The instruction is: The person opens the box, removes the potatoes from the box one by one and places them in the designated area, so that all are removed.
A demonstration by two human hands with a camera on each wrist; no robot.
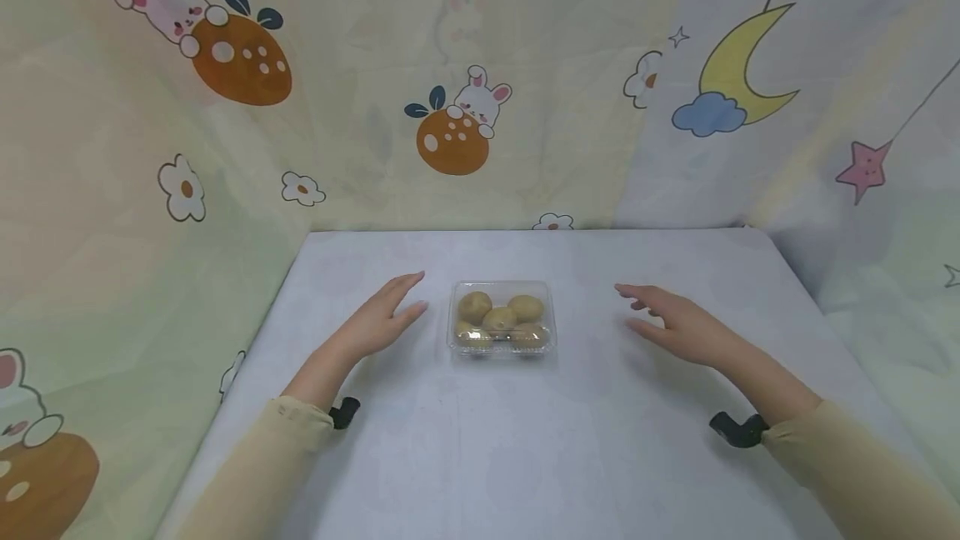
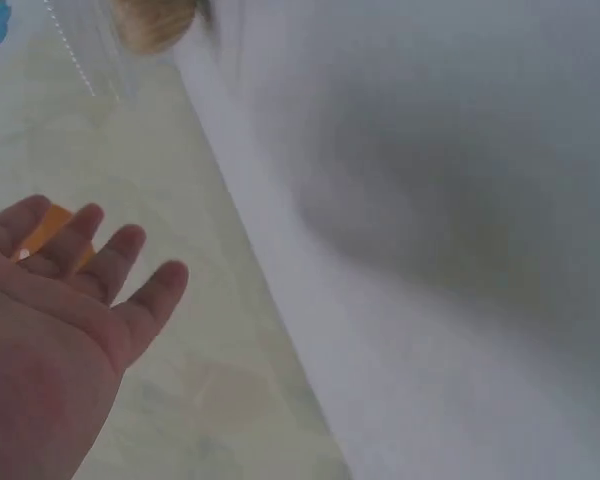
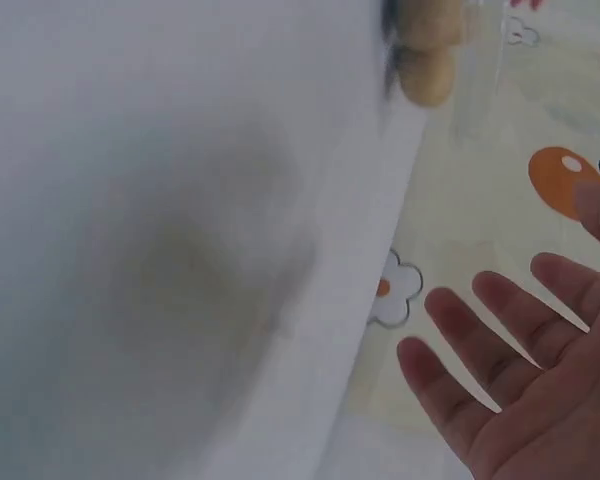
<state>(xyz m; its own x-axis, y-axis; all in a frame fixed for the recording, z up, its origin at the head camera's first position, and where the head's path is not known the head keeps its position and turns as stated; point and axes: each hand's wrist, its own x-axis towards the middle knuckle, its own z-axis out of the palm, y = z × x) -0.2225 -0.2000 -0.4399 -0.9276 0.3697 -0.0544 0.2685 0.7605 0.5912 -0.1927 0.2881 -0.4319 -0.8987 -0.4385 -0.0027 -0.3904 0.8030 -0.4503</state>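
A clear, lidded plastic box [image 1: 501, 351] stands near the middle of the table. Inside are several round, yellow-brown items [image 1: 499, 320] like potatoes or kiwis; their exact kind is not plain. To the box's left, my left hand [image 1: 381, 319] hovers with fingers extended, apart from it. My right hand [image 1: 686, 327] is held up on the other side, farther from the box, fingers loosely spread. Neither hand holds anything. Part of the box [image 2: 92, 50] shows at the top of the left wrist view, and two blurred round items [image 3: 427, 75] appear in the right wrist view.
A white cloth covers the table [image 1: 495, 457]. Behind it and at both sides hangs a pale curtain [image 1: 360, 107] printed with rabbits, flowers, a moon and a star. Dark wrist mounts [image 1: 738, 430] stick out by both cuffs.
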